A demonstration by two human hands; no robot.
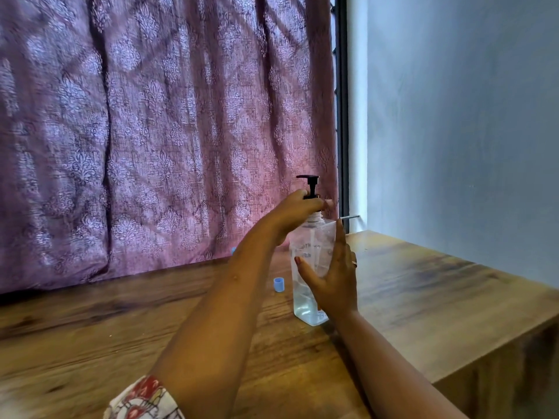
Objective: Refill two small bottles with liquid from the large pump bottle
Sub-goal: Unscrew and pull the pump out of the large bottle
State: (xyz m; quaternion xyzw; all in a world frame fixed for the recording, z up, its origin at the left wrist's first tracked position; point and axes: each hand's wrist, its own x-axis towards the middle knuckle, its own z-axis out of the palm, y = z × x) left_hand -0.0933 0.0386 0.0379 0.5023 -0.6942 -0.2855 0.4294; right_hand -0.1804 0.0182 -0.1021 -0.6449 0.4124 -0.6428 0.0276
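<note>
Left hand (298,208) grips the pump collar (313,196); right hand (332,275) clasps the clear bottle (308,309) upright on the table (121,322)

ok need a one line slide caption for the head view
Left hand grips the pump collar while right hand steadies the clear bottle on the wooden table.

The large pump bottle (311,267) stands upright on the wooden table — clear, square-sided, black pump on top. Clear liquid fills only its bottom part.
</note>
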